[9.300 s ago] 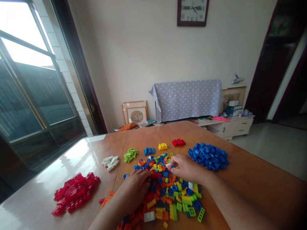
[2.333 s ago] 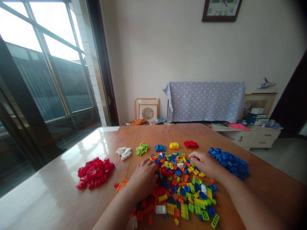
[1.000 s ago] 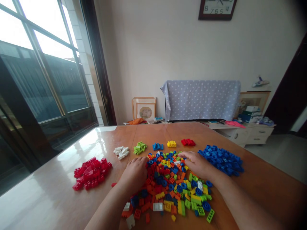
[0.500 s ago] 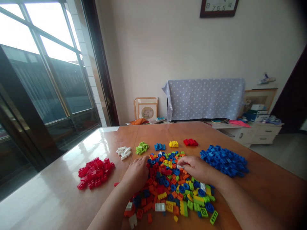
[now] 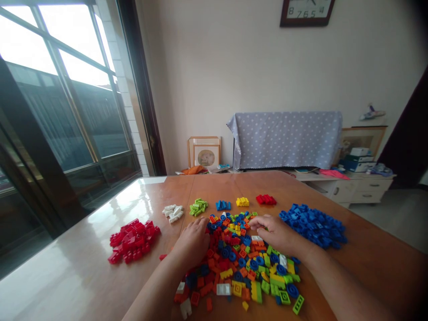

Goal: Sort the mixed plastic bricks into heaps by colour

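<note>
A large mixed pile of toy bricks (image 5: 234, 264) in several colours lies between my two hands. My left hand (image 5: 196, 236) rests at the pile's left edge, its fingertips hidden behind the hand. At the upper right of the pile is my right hand (image 5: 270, 228), fingers apart and nothing between them. A white brick (image 5: 257, 238) lies just below its fingers. Behind the pile stand small groups of white (image 5: 173, 213), green (image 5: 198, 207), blue (image 5: 223, 205), yellow (image 5: 242, 202) and red bricks (image 5: 266, 199).
A heap of red bricks (image 5: 133, 240) lies on the left of the brown table (image 5: 83, 267), and a bigger heap of blue bricks (image 5: 313, 225) on the right. Beyond the table are a low white cabinet (image 5: 361, 189) and framed pictures (image 5: 205, 156).
The fingers of my right hand have spread, and the white brick that was at their tips now lies a little lower in the pile. My left hand has barely moved.
</note>
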A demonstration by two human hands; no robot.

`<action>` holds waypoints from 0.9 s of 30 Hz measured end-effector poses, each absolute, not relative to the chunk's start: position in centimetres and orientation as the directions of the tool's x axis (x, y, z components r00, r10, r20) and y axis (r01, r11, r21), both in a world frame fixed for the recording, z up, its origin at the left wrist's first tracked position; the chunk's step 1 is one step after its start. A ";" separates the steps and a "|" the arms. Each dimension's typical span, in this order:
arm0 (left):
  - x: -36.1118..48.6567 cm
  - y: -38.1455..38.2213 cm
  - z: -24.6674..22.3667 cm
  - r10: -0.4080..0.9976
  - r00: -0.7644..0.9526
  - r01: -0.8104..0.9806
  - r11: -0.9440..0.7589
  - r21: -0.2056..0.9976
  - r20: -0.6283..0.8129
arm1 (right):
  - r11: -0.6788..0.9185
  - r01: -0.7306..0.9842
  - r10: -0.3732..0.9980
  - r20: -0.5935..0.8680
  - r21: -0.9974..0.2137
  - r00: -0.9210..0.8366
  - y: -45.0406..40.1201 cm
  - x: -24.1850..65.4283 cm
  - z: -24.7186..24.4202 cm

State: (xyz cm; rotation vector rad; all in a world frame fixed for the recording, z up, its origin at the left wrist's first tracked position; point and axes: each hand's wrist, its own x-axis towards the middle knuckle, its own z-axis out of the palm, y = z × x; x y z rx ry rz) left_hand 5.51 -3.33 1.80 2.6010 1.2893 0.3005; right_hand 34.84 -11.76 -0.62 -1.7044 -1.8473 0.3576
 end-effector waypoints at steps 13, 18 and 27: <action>5.8 -3.8 2.2 0.693 0.712 0.631 -0.702 0.330 0.113 | 0.101 0.791 0.970 0.236 -0.603 0.056 -11.9 35.8 -0.5; 6.0 -4.4 2.9 0.675 0.730 0.606 -0.713 0.353 0.109 | 0.049 0.797 0.968 0.224 -0.603 0.110 -12.3 36.9 0.1; 6.0 -4.6 3.0 0.651 0.749 0.563 -0.722 0.401 0.121 | -0.121 0.741 0.975 0.061 -0.661 0.215 -13.4 39.3 0.6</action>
